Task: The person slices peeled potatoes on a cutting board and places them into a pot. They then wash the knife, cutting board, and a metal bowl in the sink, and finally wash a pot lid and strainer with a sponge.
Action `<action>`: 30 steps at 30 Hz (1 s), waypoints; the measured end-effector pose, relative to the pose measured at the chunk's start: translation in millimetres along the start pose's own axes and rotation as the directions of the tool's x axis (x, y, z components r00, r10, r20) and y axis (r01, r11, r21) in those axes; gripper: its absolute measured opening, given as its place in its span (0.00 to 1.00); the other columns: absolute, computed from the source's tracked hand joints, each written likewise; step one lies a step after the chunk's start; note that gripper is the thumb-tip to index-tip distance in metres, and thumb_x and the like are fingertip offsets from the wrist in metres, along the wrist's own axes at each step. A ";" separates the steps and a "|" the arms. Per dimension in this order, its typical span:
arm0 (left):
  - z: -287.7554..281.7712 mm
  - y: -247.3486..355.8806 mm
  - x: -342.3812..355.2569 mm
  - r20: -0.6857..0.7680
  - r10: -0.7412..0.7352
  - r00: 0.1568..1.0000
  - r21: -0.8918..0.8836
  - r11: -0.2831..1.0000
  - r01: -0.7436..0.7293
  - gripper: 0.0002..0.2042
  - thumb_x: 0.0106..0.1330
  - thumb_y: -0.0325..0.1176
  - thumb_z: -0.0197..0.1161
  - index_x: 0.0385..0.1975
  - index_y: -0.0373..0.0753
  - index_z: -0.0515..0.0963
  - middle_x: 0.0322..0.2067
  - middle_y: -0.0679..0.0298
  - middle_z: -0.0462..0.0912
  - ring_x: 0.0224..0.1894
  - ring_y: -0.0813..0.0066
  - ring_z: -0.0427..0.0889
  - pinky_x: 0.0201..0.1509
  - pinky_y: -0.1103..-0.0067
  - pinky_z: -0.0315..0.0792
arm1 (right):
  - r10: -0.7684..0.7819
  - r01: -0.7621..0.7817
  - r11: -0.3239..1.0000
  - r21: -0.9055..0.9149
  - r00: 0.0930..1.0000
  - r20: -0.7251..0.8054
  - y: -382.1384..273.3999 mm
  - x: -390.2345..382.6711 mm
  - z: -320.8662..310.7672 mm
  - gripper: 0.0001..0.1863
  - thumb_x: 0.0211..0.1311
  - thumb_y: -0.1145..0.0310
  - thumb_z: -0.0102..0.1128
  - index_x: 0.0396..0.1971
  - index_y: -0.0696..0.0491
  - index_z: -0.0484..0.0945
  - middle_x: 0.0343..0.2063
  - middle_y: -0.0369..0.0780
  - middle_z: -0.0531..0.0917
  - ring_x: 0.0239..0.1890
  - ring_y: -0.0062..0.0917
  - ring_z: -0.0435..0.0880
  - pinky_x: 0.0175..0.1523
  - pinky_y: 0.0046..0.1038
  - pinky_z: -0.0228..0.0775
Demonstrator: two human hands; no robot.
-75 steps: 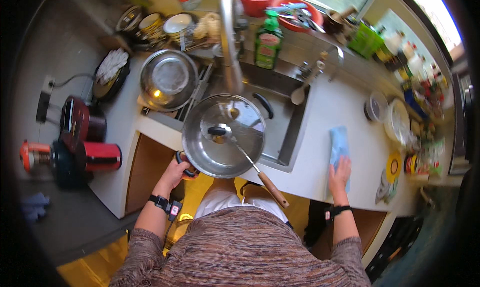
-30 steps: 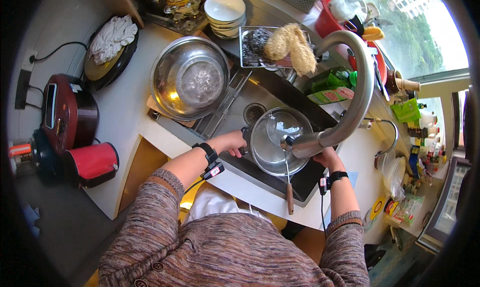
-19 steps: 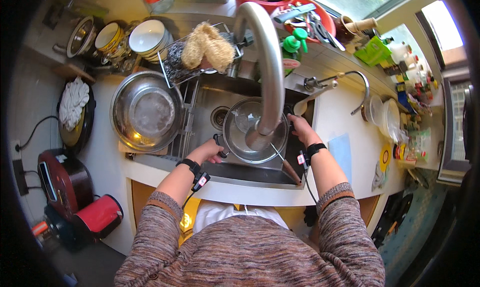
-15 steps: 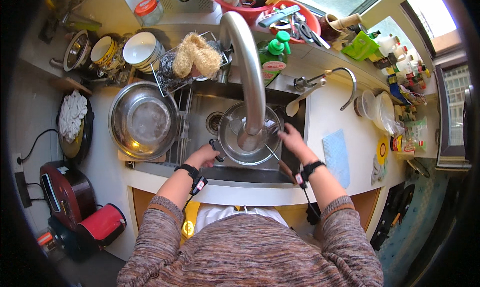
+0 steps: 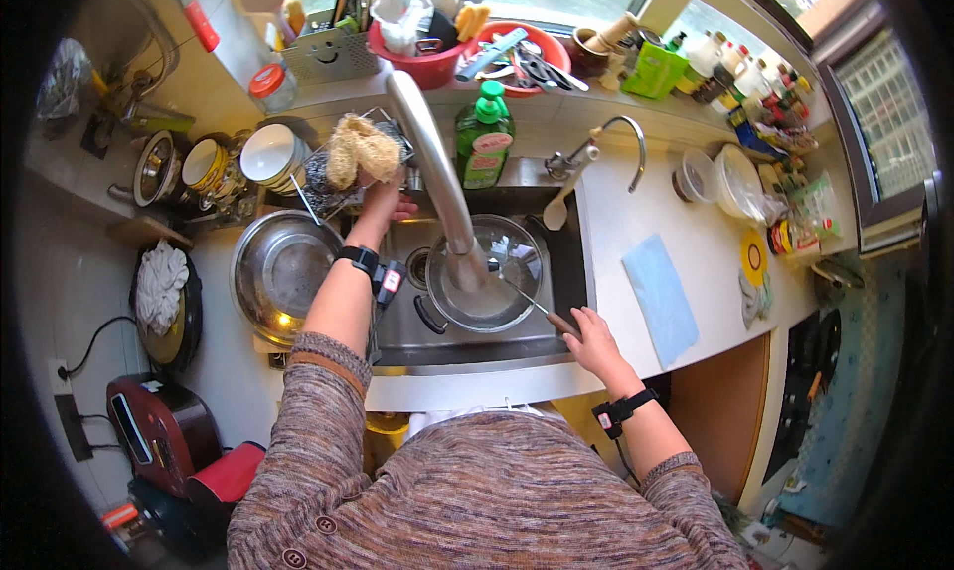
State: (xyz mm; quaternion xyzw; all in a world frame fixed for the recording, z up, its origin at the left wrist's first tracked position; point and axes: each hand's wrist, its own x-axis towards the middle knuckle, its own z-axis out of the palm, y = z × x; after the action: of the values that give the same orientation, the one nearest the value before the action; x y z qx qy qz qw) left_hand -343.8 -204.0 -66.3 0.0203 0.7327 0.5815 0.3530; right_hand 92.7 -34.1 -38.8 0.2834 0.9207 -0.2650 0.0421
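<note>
The metal pot point(image 5: 517, 257) sat in the sink point(image 5: 457, 351), but the faucet point(image 5: 425, 143) hung right across it, so its inside was hard to make out. Going clockwise from the pot's middle, the right hand point(image 5: 596, 345) was at four, fingers loosely stretched by the end of a wooden handle point(image 5: 561, 322); couldn't tell if they gripped it. Left hand point(image 5: 386, 208) was at ten, just below some loofahs point(image 5: 364, 153), fingers partly hidden, so no clue what they grasped. Around eight, a sleeve point(image 5: 316, 391) cut off a red appliance point(image 5: 229, 473).
</note>
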 end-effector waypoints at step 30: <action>16.6 -19.7 -5.9 -0.047 0.111 0.993 -0.245 0.962 -0.120 0.20 0.70 0.41 0.42 0.43 0.25 0.67 0.35 0.48 0.79 0.33 0.58 0.85 0.28 0.76 0.80 | 0.059 -0.057 0.997 0.044 0.997 -0.045 29.3 -54.1 4.7 0.26 0.53 0.69 0.64 0.53 0.59 0.70 0.53 0.52 0.72 0.57 0.46 0.68 0.62 0.38 0.61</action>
State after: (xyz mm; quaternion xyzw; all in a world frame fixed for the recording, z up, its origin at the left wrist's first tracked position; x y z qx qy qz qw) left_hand -322.9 -199.1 -81.7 0.0094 0.6578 0.6880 0.3064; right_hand 153.5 -43.0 -44.1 0.3168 0.9070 -0.2767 0.0224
